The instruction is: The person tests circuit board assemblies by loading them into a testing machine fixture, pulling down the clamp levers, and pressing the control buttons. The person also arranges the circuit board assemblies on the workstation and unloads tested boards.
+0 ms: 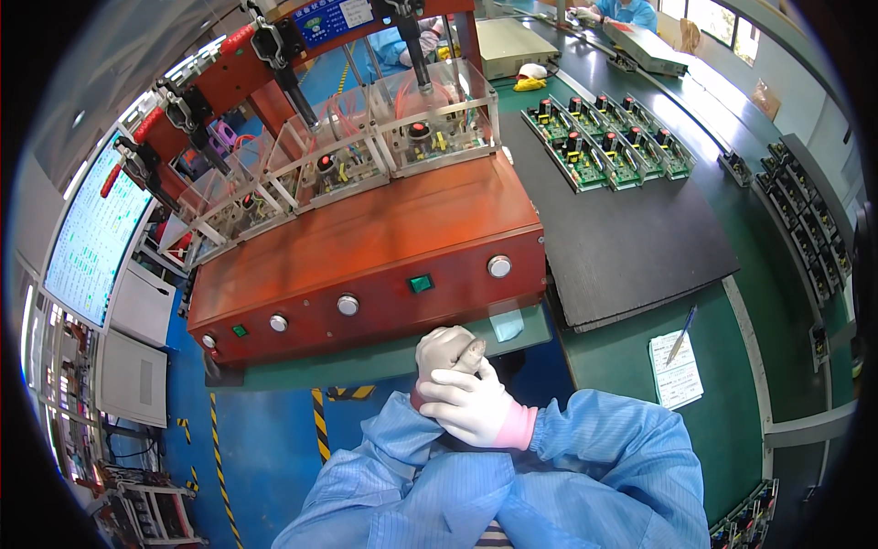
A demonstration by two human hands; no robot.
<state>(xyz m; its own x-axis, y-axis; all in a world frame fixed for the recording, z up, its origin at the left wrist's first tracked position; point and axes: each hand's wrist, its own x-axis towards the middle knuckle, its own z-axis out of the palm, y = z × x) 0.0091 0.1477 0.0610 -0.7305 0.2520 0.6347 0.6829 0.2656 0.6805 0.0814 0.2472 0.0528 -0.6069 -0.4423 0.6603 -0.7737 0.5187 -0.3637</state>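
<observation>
My two gloved hands meet in front of the red test fixture [393, 247], near its lower front edge. Closed into a loose fist, my left hand [444, 352] wears a greyish, worn glove, and no object shows in it. My right hand [471, 407], in a white glove with a pink cuff, wraps its fingers round the left hand near the wrist. Round silver buttons and green switches line the fixture's front panel. Circuit boards [334, 174] sit under the clear covers [444, 105] on its top, below black toggle clamps [279, 55].
Right of the fixture, several green circuit boards [608, 137] rest on a black mat [631, 247]. A pen [679, 340] lies on a paper pad [675, 380]. A lit screen [96, 238] stands at left. Co-workers in blue [631, 11] are at the far side. More boards [805, 220] fill a right-hand rack.
</observation>
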